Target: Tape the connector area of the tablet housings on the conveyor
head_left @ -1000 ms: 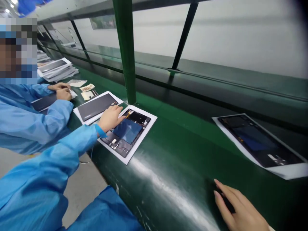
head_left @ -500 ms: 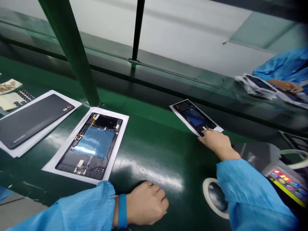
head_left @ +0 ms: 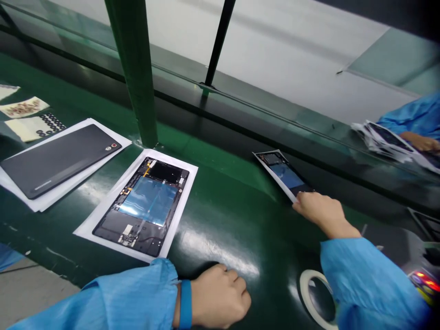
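Note:
My right hand (head_left: 321, 208) grips the near end of an opened tablet (head_left: 287, 174) on its white sheet, at the far right of the bench. The tablet is tilted, and my fingers hide its near end. My left hand (head_left: 220, 295) lies on the green bench top as a fist, knuckles up; nothing shows in it. Left of it, apart from the hand, a second opened tablet (head_left: 146, 201) lies on white paper, its inner parts and blue film facing up. Farther left lies a dark grey tablet (head_left: 65, 158), back side up, on white sheets.
A roll of pale tape (head_left: 305, 293) lies near my right sleeve, with a grey machine with lit buttons (head_left: 398, 250) beyond. A green post (head_left: 135, 78) rises behind the tablets. Sticker sheets (head_left: 32, 126) lie far left. Across the bench, a co-worker's hand (head_left: 421, 141) is by stacked tablets.
The tablet under my right hand has tipped up, and my fingers have closed on its near end. My left fist stays on the bench. The whole view has shifted a little.

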The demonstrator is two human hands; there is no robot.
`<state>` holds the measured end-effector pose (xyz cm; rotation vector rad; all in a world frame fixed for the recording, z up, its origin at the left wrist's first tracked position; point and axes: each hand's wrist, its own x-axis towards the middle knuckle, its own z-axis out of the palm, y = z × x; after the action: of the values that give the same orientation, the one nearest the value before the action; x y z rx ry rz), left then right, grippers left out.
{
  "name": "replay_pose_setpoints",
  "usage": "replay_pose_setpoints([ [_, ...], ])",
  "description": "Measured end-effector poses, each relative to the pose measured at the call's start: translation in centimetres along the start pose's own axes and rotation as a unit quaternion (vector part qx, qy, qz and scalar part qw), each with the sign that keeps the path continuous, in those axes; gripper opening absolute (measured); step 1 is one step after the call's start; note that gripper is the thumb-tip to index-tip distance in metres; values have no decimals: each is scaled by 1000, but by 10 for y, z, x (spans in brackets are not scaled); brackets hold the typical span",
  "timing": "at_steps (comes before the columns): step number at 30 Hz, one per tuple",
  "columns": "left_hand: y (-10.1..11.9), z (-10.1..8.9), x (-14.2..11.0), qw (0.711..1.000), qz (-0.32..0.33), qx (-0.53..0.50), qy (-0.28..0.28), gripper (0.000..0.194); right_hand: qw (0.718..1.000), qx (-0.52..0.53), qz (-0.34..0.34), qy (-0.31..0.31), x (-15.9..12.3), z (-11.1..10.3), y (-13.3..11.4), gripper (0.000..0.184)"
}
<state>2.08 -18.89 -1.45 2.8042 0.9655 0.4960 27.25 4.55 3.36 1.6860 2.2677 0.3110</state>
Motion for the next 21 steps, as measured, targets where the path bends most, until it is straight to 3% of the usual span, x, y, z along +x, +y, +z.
replay_pose_setpoints([
  [2, -3, -2, 1, 1000, -18, -2, -3, 19, 1000, -9, -3, 23, -31, -15, -18, 15],
  [6, -10, -17, 6, 999, -52, 14, 10, 15, 994, -35, -49, 93, -129, -36, -79, 14],
  [9, -14, -31, 10, 997, -51, 36, 40, 11, 986, -11, -93, 135, -194, -33, -128, 17],
  [13, -13, -38, 12, 999, -16, 32, 41, 15, 988, 76, -64, 115, -241, -19, -168, 18],
  [15, -11, -37, 9, 999, -17, 34, 20, 17, 980, 144, -78, 113, -250, -16, -172, 18],
  [18, -8, -35, 1, 998, -20, 51, -25, 12, 959, 220, -99, 147, -251, -14, -154, 16],
  [21, -4, -39, -7, 995, 18, 55, -80, 9, 969, 167, 4, 180, -242, -4, -118, 21],
])
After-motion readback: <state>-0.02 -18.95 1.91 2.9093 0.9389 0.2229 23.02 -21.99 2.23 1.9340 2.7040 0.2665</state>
